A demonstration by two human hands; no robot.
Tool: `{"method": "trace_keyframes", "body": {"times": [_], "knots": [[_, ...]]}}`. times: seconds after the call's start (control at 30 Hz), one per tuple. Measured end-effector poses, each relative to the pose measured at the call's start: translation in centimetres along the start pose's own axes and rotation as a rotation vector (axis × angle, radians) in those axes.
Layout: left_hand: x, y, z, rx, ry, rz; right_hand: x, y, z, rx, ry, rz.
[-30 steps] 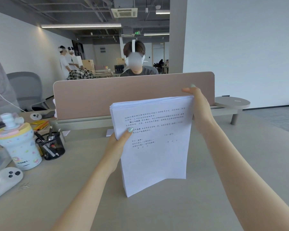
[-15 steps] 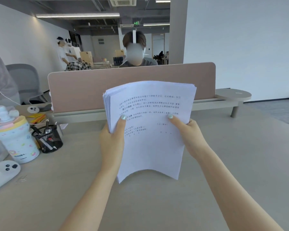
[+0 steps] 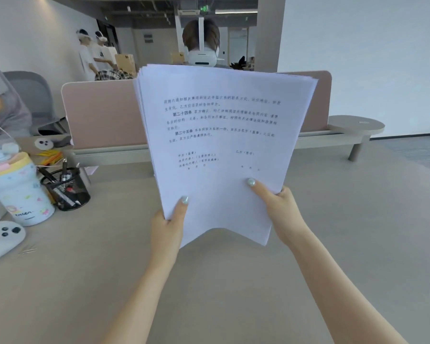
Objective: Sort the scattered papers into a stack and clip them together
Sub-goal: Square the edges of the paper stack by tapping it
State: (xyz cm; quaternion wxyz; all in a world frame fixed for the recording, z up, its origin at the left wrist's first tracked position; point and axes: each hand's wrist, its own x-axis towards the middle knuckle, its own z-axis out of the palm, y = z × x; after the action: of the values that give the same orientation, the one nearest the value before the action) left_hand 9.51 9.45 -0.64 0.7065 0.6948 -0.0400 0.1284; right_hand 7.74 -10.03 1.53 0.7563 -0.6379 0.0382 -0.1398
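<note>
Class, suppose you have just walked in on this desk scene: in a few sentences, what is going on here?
A person is holding a thick stack of white printed papers upright above a beige desk. The left hand grips the stack's lower left edge, the right hand its lower right edge, thumbs on the front sheet. The top edges are fanned unevenly, so the sheets are not fully squared, and no clip shows on them. A black mesh pen holder and a pastel patterned bottle stand at the left.

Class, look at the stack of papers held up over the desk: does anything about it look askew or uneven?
Yes. The paper stack, held by the left hand and right hand, is fanned at its top edge, and its bottom edge sags unevenly.
</note>
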Motion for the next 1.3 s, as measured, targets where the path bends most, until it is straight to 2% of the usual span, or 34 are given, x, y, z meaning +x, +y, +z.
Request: {"method": "trace_keyframes", "body": {"times": [0.2, 0.3, 0.47, 0.63, 0.73, 0.83, 0.9, 0.97, 1.03, 1.13, 1.3], "knots": [[-1.0, -4.9, -1.5, 0.230, -0.131, -0.251, -0.9, 4.0, -0.8, -0.198, -0.009, 0.177], [-0.7, -5.5, -1.2, 0.233, -0.112, -0.250, -1.1, 5.0, -0.4, -0.181, 0.033, 0.170], [-0.6, -5.2, -1.1, 0.204, -0.033, -0.191, -0.9, 4.5, 0.0, -0.200, 0.015, 0.123], [-1.1, -4.6, -2.1, 0.308, -0.128, -0.203, -1.1, 5.6, -0.5, -0.248, 0.058, 0.128], [0.0, -1.1, -2.2, 0.276, -0.172, -0.095, -0.9, 5.9, -1.1, -0.264, 0.044, 0.129], [1.8, 5.0, -1.2, 0.005, -0.039, 0.135, -1.0, 5.8, -1.2, -0.242, 0.018, 0.104], [2.6, 8.9, -0.1, -0.088, 0.063, 0.221, -1.3, 5.6, -1.1, -0.217, -0.002, 0.080], [3.2, 11.9, 0.8, -0.088, 0.139, 0.243, -1.6, 5.4, -1.0, -0.197, -0.025, 0.057], [3.8, 13.4, 1.3, -0.058, 0.145, 0.213, -1.9, 5.3, -1.0, -0.175, -0.033, 0.042], [4.4, 13.4, 1.5, -0.022, 0.117, 0.146, -2.2, 5.4, -0.9, -0.130, -0.036, 0.022], [5.0, 13.6, 1.2, -0.011, 0.177, 0.173, -2.4, 5.3, -1.1, -0.088, 0.000, 0.047]]}}
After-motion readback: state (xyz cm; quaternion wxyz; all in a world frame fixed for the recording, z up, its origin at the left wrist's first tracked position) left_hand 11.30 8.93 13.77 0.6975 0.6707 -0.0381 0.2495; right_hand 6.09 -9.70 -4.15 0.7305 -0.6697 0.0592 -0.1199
